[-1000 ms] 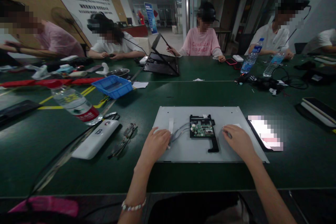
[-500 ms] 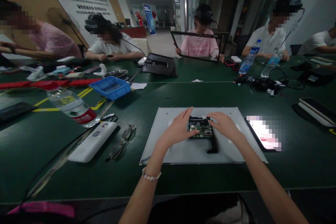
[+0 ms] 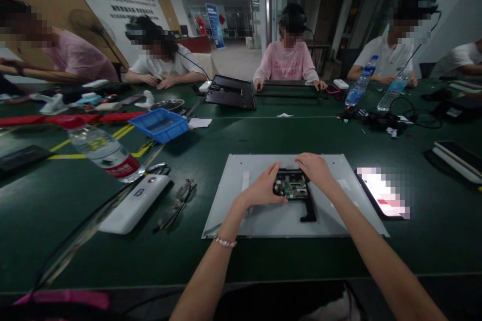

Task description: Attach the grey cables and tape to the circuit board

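A green circuit board (image 3: 295, 189) in a black holder lies on a pale grey flat panel (image 3: 222, 210). From the holder, a black L-shaped arm (image 3: 309, 211) reaches toward me. My left hand (image 3: 263, 186) grips the board's left side, its thumb at the near edge and its fingers at the far corner. My right hand (image 3: 315, 170) is closed on the far right corner of the holder; its fingertips are partly hidden.
Left of the panel lie eyeglasses (image 3: 176, 205), a white power bank (image 3: 133, 204) and a tilted water bottle (image 3: 107, 153). A lit phone (image 3: 382, 193) lies at the right. Beyond are a blue tray (image 3: 160, 125), a black cover (image 3: 230, 93) and several people.
My left hand has shifted to wrap the board's left side, and my right fingers have closed at the far corner. Across the table, a person has lowered a black frame to the tabletop.
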`<state>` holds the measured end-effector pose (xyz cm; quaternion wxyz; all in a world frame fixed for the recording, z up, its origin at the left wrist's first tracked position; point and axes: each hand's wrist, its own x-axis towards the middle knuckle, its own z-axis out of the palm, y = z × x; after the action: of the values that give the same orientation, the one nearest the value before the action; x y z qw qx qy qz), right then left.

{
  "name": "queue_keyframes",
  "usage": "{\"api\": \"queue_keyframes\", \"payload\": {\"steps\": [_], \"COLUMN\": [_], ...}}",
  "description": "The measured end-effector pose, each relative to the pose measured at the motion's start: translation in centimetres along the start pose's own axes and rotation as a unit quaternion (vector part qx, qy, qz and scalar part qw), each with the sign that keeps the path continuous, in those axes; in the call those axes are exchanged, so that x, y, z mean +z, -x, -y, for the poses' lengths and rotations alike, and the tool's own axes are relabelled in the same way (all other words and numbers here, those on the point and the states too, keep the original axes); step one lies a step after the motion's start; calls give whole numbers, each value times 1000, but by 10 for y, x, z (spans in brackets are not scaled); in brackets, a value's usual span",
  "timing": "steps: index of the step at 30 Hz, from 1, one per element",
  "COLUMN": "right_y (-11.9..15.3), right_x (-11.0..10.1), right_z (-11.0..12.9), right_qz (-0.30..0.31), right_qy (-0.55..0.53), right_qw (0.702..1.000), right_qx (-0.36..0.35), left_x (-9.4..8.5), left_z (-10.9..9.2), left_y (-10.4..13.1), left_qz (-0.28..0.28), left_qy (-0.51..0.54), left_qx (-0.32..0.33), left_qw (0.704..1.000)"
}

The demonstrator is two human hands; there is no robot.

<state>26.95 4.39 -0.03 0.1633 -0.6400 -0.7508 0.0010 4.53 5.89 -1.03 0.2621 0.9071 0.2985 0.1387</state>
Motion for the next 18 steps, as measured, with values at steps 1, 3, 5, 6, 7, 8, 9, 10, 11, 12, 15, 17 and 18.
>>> {"api": "queue_keyframes", "payload": {"steps": [1,3,5,6,7,8,9,10,11,12,15,17,18], "right_y": [-3,-9,-12,-13,-14,-14,-13,-13,-12,-10,-3,5,9], "right_x": [-1,-1,2,5,8,10,12,13,14,13,9,7,7], "right_z": [-1,-3,-6,-7,-9,-10,-11,-12,-14,-15,-20,-24,-27], "right_qz": [-10,-8,11,19,24,27,30,32,33,34,32,19,9], "right_qy": [6,16,18,16,13,9,5,0,-4,-9,-21,-34,-44], "right_qw": [1000,1000,999,999,999,999,999,999,999,999,998,998,998], "right_qx": [9,26,38,42,43,42,42,42,41,41,39,39,42], "left_x": [0,1,1,2,2,2,1,1,0,0,-2,-3,-3], "left_z": [1,2,4,5,6,6,6,6,5,5,2,1,0], "left_y": [0,0,0,0,1,1,2,2,3,3,3,3,2], "left_qz": [2,6,10,10,9,7,5,3,2,3,9,13,15], "left_qy": [0,-2,-3,-2,-1,0,2,3,5,6,12,16,17], "left_qx": [-1,-5,-8,-7,-5,-4,-3,-3,-2,-3,-6,-14,-19], "left_qw": [1000,1000,1000,1000,1000,1000,1000,1000,1000,1000,1000,1000,1000]}}
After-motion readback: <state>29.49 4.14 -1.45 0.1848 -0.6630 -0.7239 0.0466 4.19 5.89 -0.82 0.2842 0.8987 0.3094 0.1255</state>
